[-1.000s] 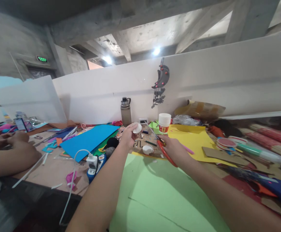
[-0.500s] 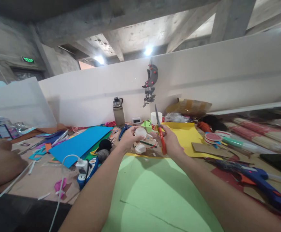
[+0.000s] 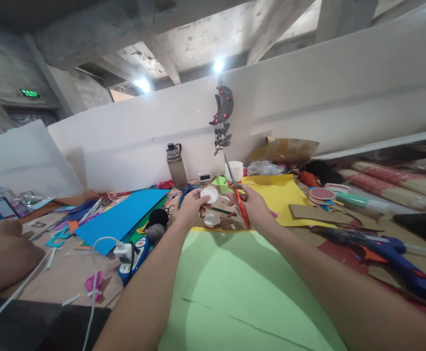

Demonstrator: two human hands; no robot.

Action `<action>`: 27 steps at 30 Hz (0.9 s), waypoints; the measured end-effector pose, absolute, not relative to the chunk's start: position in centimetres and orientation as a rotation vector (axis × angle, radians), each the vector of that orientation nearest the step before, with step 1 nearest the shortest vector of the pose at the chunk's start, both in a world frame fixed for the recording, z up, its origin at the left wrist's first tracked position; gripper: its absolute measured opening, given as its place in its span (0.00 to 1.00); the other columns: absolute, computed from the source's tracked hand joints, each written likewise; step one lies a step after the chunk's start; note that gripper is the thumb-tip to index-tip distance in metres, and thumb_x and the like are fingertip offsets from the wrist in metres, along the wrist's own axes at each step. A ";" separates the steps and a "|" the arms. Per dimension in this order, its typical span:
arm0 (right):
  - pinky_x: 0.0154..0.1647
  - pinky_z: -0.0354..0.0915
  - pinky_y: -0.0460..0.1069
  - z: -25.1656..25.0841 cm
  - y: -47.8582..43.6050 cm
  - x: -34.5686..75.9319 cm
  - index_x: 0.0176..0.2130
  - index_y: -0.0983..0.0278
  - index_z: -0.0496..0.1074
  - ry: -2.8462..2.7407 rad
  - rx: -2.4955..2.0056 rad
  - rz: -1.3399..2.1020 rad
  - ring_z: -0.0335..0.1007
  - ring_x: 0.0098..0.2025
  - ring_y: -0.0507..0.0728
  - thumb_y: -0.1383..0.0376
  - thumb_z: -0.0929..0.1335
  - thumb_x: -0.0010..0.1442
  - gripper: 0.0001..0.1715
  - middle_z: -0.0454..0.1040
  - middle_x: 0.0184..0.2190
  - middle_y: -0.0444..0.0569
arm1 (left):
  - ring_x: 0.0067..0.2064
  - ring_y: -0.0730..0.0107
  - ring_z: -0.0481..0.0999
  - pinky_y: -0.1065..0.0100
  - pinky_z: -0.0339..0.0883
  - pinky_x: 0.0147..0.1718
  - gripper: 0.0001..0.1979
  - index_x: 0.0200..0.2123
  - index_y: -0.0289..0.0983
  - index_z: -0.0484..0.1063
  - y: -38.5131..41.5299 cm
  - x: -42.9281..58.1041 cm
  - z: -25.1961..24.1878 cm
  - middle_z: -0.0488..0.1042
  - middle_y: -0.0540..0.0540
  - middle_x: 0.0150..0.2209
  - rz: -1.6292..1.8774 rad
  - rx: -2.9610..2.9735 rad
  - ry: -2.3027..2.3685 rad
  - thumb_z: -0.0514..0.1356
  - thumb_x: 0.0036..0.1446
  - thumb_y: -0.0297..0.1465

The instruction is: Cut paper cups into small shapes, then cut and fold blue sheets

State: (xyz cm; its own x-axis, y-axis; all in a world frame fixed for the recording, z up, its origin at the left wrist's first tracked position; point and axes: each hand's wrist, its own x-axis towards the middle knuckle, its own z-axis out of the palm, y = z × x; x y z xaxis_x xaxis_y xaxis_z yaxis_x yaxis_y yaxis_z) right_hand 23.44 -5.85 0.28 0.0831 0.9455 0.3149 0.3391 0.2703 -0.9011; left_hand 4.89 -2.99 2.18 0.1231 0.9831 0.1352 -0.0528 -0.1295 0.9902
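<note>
My left hand (image 3: 190, 206) pinches a small white round cap (image 3: 210, 194) above the table. My right hand (image 3: 255, 207) grips red-handled scissors (image 3: 239, 201), blades pointing up, just right of the cap. A second white round cap (image 3: 212, 221) lies on the table below the hands. A light green paper sheet (image 3: 242, 287) spreads out under my forearms.
A blue paper sheet (image 3: 119, 219) lies left, a yellow sheet (image 3: 278, 197) right. A water bottle (image 3: 176, 165) and a paper cup (image 3: 235, 170) stand by the white partition. A blue glue gun (image 3: 399, 258) lies at right. Another person's arm (image 3: 4, 256) rests at left, near a charger and cable (image 3: 123, 251).
My right hand raised the scissors from low and tilted to blades-up beside the cap. My left hand kept hold of the white cap. The view shifted slightly leftward.
</note>
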 end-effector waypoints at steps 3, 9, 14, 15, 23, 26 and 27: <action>0.31 0.66 0.47 0.4 -5.8 24.0 0.53 0.63 0.70 -1.528 -1.395 0.690 0.76 0.33 0.57 0.55 0.65 0.59 0.25 0.79 0.33 0.50 | 0.20 0.77 0.70 0.77 0.50 0.14 0.18 0.41 0.33 0.70 -2.7 4.4 1.9 0.75 0.47 0.26 1.271 1.217 1.089 0.67 0.44 0.27; 0.34 0.64 0.48 0.2 -6.3 24.2 0.51 0.62 0.74 -1.836 -1.766 0.345 0.75 0.43 0.60 0.62 0.63 0.60 0.21 0.79 0.43 0.55 | 0.20 0.79 0.69 0.78 0.53 0.16 0.23 0.45 0.34 0.72 -2.3 3.9 1.6 0.75 0.47 0.29 1.331 1.072 1.014 0.67 0.43 0.27; 0.34 0.65 0.51 0.4 -6.9 23.9 0.50 0.64 0.72 -1.964 -1.950 0.212 0.75 0.42 0.64 0.62 0.63 0.60 0.20 0.77 0.44 0.59 | 0.28 0.76 0.73 0.76 0.62 0.23 0.31 0.49 0.37 0.72 -2.0 3.5 0.9 0.78 0.46 0.35 1.288 1.142 0.934 0.69 0.37 0.21; 0.35 0.65 0.52 0.6 -7.0 24.0 0.49 0.65 0.72 -1.982 -1.985 0.201 0.75 0.43 0.64 0.63 0.63 0.60 0.19 0.77 0.44 0.60 | 0.29 0.75 0.73 0.76 0.64 0.24 0.32 0.49 0.37 0.72 -1.9 3.5 0.7 0.78 0.46 0.36 1.280 1.155 0.936 0.69 0.36 0.20; 0.42 0.63 0.56 3.2 -8.7 24.3 0.46 0.68 0.75 -2.141 -2.114 0.098 0.70 0.48 0.67 0.68 0.64 0.61 0.15 0.76 0.42 0.65 | 0.27 0.76 0.72 0.76 0.62 0.24 0.32 0.48 0.36 0.73 -1.4 2.9 0.3 0.77 0.47 0.33 1.292 1.141 0.985 0.71 0.33 0.23; 0.48 0.61 0.58 3.2 -9.0 23.3 0.50 0.67 0.73 -2.129 -1.932 -0.022 0.67 0.51 0.67 0.61 0.62 0.64 0.19 0.74 0.46 0.64 | 0.28 0.76 0.72 0.76 0.61 0.24 0.30 0.47 0.35 0.74 -1.3 3.1 0.5 0.77 0.48 0.32 1.347 1.126 1.019 0.71 0.35 0.24; 0.49 0.60 0.57 2.9 -8.9 22.7 0.52 0.66 0.71 -2.115 -1.807 -0.010 0.67 0.51 0.65 0.60 0.61 0.66 0.20 0.74 0.48 0.61 | 0.28 0.76 0.72 0.76 0.61 0.24 0.29 0.46 0.35 0.74 -1.3 3.1 0.6 0.77 0.48 0.32 1.370 1.124 1.021 0.71 0.35 0.25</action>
State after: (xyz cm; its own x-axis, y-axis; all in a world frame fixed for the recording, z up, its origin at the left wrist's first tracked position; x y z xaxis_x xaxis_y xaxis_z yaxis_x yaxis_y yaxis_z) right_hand 22.72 -8.92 2.95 -0.1194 0.9548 0.2722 0.9575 0.1832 -0.2229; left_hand 3.13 -1.33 0.63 -0.0170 0.9956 0.0926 -0.1962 -0.0942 0.9760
